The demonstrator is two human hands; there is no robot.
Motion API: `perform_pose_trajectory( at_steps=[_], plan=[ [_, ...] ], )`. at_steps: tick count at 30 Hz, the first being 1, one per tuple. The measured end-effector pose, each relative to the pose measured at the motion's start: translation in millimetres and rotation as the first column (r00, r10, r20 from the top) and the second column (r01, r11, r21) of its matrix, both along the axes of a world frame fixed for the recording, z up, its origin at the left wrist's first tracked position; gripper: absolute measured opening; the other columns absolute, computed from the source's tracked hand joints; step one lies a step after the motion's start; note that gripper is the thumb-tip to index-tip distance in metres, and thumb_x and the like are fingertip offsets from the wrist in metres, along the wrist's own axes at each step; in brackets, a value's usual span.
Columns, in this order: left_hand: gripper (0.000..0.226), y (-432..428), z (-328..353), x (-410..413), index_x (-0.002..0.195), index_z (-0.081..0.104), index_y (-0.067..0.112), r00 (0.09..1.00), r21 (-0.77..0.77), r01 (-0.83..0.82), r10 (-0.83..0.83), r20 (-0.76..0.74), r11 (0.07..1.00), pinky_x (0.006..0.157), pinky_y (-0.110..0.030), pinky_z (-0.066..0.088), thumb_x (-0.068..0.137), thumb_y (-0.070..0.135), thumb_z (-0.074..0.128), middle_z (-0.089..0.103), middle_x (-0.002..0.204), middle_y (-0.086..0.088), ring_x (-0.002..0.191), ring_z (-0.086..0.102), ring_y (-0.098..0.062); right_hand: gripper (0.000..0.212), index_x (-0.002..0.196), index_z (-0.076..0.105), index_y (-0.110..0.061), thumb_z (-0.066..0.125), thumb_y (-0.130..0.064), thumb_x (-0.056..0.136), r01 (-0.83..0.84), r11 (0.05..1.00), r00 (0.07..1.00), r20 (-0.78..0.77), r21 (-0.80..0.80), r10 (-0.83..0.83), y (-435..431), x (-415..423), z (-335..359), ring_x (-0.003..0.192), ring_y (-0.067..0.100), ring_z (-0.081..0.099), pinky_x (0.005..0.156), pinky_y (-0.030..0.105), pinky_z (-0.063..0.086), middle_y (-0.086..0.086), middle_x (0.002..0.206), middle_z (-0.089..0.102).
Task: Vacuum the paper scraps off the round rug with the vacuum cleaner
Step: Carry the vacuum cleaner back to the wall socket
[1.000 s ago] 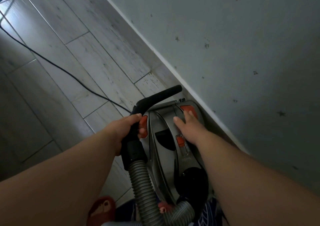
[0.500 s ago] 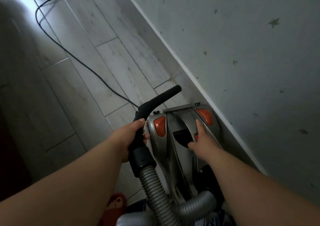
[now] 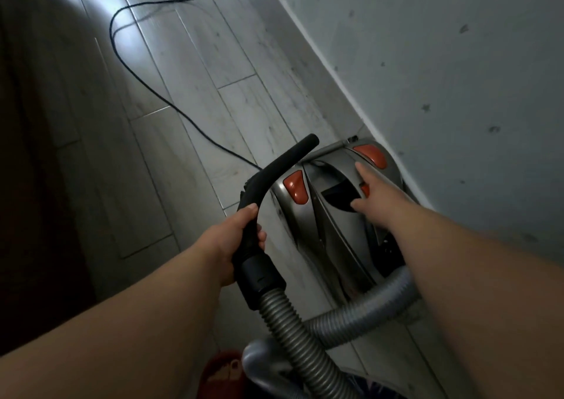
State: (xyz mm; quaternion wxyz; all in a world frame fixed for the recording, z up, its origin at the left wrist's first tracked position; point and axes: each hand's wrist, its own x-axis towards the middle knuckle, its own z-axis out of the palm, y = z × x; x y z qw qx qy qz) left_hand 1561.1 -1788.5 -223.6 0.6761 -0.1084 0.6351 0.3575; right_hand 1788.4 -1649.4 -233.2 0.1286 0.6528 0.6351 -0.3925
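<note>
The left hand [image 3: 235,240] is wrapped tight round the black hose handle [image 3: 274,182]; the vacuum cleaner [image 3: 332,215] sits on the floor against the wall [image 3: 457,62]; the right hand [image 3: 375,194], fingers spread, rests on its top, perhaps touching an orange button [image 3: 364,188].

Vacuum cleaner [image 3: 332,221]: glossy grey plastic, orange buttons. Hose [image 3: 293,340]: ribbed grey plastic. Handle [image 3: 274,172]: matt black plastic. Floor [image 3: 195,72]: smooth, wood-look, slight sheen.
</note>
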Motion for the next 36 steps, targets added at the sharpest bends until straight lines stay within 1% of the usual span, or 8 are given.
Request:
perform_pose_trajectory(
  at_steps=[3, 6, 9, 13, 21, 28, 32, 36],
  plan=[
    [0.034, -2.2, -5.4, -5.8, 0.099, 0.055, 0.009, 1.000, 0.010, -0.011, 0.011, -0.005, 1.000, 0.049, -0.026, 0.051, 0.085, 0.038, 0.066, 0.058, 0.065, -0.006, 0.048, 0.054, -0.015, 0.081, 0.158, 0.008, -0.040, 0.060, -0.024, 0.099, -0.008, 1.000, 1.000, 0.019, 0.025, 0.007, 9.4, -4.5, -3.0, 0.136, 0.032, 0.043, 0.107, 0.037, 0.037, 0.009, 0.161, 0.030],
    [0.033, -7.5, -2.1, -2.0, 0.103, 0.055, 0.010, 1.000, -0.004, 0.000, 0.000, -0.015, 1.000, 0.050, -0.025, 0.052, 0.086, 0.036, 0.066, 0.057, 0.067, -0.006, 0.050, 0.054, -0.015, 0.079, 0.158, 0.009, -0.041, 0.060, -0.033, 0.098, -0.016, 0.999, 0.998, 0.069, 0.032, 0.014, 11.5, -2.3, -3.7, 0.141, 0.035, 0.037, 0.114, 0.044, 0.036, 0.012, 0.163, 0.024],
    [0.033, -16.5, 5.5, 6.6, 0.107, 0.054, 0.009, 1.000, -0.001, 0.022, -0.022, -0.014, 1.000, 0.048, -0.023, 0.052, 0.088, 0.034, 0.063, 0.056, 0.068, -0.006, 0.049, 0.053, -0.015, 0.077, 0.158, 0.014, -0.035, 0.060, -0.039, 0.097, -0.026, 1.000, 0.994, 0.110, 0.015, 0.024, 11.6, -1.4, 5.2, 0.143, 0.037, 0.033, 0.115, 0.048, 0.034, 0.013, 0.161, 0.021],
    [0.032, -30.5, 18.1, 17.1, 0.105, 0.054, 0.008, 1.000, -0.011, 0.012, -0.012, -0.013, 1.000, 0.046, -0.023, 0.050, 0.088, 0.034, 0.064, 0.055, 0.068, -0.008, 0.048, 0.053, -0.015, 0.071, 0.158, 0.020, -0.027, 0.057, -0.036, 0.099, -0.048, 0.996, 0.990, 0.139, 0.073, 0.037, -0.9, 6.2, 21.4, 0.144, 0.034, 0.029, 0.117, 0.046, 0.031, 0.009, 0.161, 0.020],
    [0.031, -44.0, 42.7, 30.4, 0.110, 0.057, 0.007, 0.994, -0.006, 0.090, -0.090, -0.057, 0.996, 0.049, -0.027, 0.052, 0.090, 0.030, 0.063, 0.055, 0.080, -0.010, 0.053, 0.054, -0.017, 0.069, 0.159, 0.020, -0.025, 0.054, -0.031, 0.099, -0.010, 0.991, 0.996, 0.085, 0.132, -0.001, -27.8, 4.7, 54.2, 0.142, 0.031, 0.033, 0.115, 0.043, 0.034, 0.009, 0.160, 0.022],
    [0.029, -51.8, 46.1, 37.9, 0.113, 0.057, 0.010, 0.992, 0.014, 0.112, -0.111, -0.065, 0.994, 0.058, -0.032, 0.053, 0.090, 0.026, 0.063, 0.055, 0.085, -0.012, 0.061, 0.056, -0.019, 0.067, 0.158, 0.021, -0.025, 0.054, -0.031, 0.100, 0.013, 0.993, 0.997, 0.070, 0.121, -0.021, -47.0, 3.3, 63.0, 0.146, 0.030, 0.026, 0.117, 0.044, 0.029, 0.007, 0.162, 0.019],
    [0.029, -57.1, 46.0, 33.5, 0.111, 0.058, 0.009, 0.980, -0.008, 0.193, -0.193, -0.051, 0.981, 0.057, -0.033, 0.052, 0.089, 0.027, 0.064, 0.056, 0.082, -0.013, 0.061, 0.056, -0.020, 0.068, 0.159, 0.019, -0.025, 0.054, -0.031, 0.101, 0.026, 0.992, 0.998, 0.059, 0.125, -0.033, -50.6, 3.9, 65.8, 0.148, 0.030, 0.023, 0.117, 0.044, 0.027, 0.007, 0.163, 0.017],
    [0.027, -55.2, 47.0, 38.3, 0.106, 0.060, 0.011, 0.964, -0.010, 0.254, -0.254, -0.080, 0.967, 0.064, -0.035, 0.053, 0.088, 0.030, 0.065, 0.060, 0.086, -0.015, 0.069, 0.059, -0.024, 0.068, 0.158, 0.019, -0.026, 0.055, -0.032, 0.100, 0.037, 0.993, 0.998, 0.048, 0.115, -0.043, -49.5, 2.2, 68.9, 0.148, 0.031, 0.023, 0.117, 0.044, 0.028, 0.006, 0.163, 0.018]
  ],
)
